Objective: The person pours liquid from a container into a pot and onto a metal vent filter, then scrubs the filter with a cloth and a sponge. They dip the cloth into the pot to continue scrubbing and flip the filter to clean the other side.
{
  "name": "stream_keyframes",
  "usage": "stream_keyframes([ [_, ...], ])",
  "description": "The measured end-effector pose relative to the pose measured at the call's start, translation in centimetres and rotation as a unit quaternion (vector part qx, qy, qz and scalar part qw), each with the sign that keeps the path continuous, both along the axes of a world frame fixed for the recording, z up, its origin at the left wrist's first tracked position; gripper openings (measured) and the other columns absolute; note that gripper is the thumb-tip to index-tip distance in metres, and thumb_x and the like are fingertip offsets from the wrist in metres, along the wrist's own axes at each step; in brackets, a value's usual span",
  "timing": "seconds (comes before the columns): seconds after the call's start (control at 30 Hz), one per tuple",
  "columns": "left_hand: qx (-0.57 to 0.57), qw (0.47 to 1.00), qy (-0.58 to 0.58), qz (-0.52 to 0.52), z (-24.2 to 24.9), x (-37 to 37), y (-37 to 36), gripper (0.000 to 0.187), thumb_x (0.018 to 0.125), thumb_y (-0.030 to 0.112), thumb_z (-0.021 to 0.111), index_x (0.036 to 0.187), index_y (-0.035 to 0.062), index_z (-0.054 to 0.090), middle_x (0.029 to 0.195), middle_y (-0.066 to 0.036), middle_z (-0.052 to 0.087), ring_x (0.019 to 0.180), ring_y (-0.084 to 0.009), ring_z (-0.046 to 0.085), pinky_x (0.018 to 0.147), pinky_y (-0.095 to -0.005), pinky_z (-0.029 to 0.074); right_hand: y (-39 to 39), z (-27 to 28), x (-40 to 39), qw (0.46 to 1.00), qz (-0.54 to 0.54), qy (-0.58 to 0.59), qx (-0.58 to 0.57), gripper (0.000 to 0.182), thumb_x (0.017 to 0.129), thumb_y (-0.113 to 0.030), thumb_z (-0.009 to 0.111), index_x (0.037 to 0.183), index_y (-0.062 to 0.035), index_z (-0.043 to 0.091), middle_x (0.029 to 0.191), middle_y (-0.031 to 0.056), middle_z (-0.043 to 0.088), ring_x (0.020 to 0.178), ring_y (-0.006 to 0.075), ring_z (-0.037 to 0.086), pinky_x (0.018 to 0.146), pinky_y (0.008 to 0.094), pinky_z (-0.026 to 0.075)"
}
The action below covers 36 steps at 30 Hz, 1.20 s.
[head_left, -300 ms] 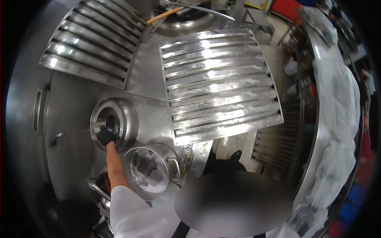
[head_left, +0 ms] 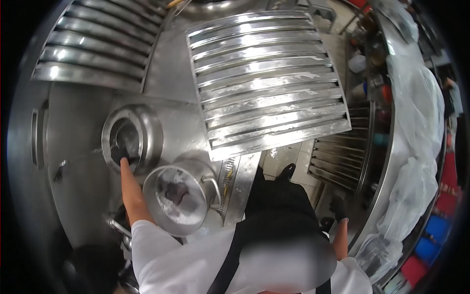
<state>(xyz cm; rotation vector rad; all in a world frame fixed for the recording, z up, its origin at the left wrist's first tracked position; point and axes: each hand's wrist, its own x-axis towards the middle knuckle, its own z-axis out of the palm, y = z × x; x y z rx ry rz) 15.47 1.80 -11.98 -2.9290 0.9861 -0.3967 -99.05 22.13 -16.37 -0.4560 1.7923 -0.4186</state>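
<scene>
Left hand (head_left: 119, 155): black glove. Right hand (head_left: 338, 207): black glove. Sleeve (head_left: 152, 245): white. Apron (head_left: 281, 215): black. Round port (head_left: 128, 138) and slatted grille (head_left: 267, 78): bare silver steel. Grille bears white streaks. Plastic sheeting (head_left: 416, 147): translucent white.

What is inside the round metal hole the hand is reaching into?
The left hand, in a black glove, is inside the round metal opening. Behind it only shiny metal wall shows; the bottom is covered by the hand and too dark to tell.
</scene>
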Motion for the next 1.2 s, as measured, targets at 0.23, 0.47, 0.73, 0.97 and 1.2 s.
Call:
stream_keyframes([
  [0.23,-0.501,0.731,0.451,0.104,11.3,-6.2,2.3,0.024,0.077,0.005,0.064,0.101,0.0050,0.060,0.079,-0.012,0.064,0.051,-0.0221,0.058,0.038,-0.0351,0.044,-12.0,3.2,6.2,0.951,0.193,0.034,-0.240,0.041,0.099,-0.030,0.047,0.132,-0.0074,0.053,0.126,0.0124,0.059,0.111,0.0254,0.059,0.092,0.0389,0.049],
  [0.47,-0.369,0.876,0.284,-0.127,20.8,-17.6,-1.6,0.014,0.069,-0.003,0.066,0.079,0.0003,0.058,0.070,-0.003,0.056,0.059,-0.0113,0.049,0.049,-0.0311,0.039,-20.8,11.6,19.1,0.941,0.102,-0.171,-0.274,0.051,0.100,-0.038,0.050,0.137,-0.0032,0.049,0.127,0.0118,0.058,0.110,0.0212,0.060,0.091,0.0354,0.050],
  [0.73,-0.294,0.886,0.253,-0.255,20.9,-30.7,-6.4,0.021,0.070,0.004,0.064,0.090,-0.0023,0.066,0.077,-0.016,0.066,0.061,-0.0215,0.060,0.061,-0.0380,0.047,-21.6,10.3,24.6,0.925,0.024,-0.335,-0.176,0.049,0.100,-0.036,0.049,0.136,-0.0031,0.049,0.124,0.0143,0.060,0.109,0.0245,0.061,0.092,0.0374,0.051],
  [0.97,-0.278,0.829,0.330,-0.356,22.6,-40.8,-9.7,0.009,0.070,0.002,0.062,0.078,-0.0027,0.061,0.067,-0.012,0.062,0.059,-0.0180,0.056,0.059,-0.0337,0.046,-23.2,7.7,27.4,0.925,-0.052,-0.344,-0.155,0.050,0.098,-0.037,0.053,0.132,-0.0010,0.051,0.121,0.0162,0.060,0.106,0.0274,0.062,0.092,0.0407,0.052],
  [1.2,-0.330,0.772,0.341,-0.423,26.1,-52.8,-12.8,0.014,0.076,-0.003,0.065,0.090,-0.0027,0.063,0.079,-0.007,0.066,0.072,-0.0086,0.058,0.067,-0.0268,0.048,-25.6,11.5,30.8,0.818,-0.288,-0.472,-0.156,0.058,0.096,-0.043,0.051,0.129,0.0045,0.047,0.121,0.0192,0.054,0.115,0.0338,0.055,0.102,0.0500,0.047],
])
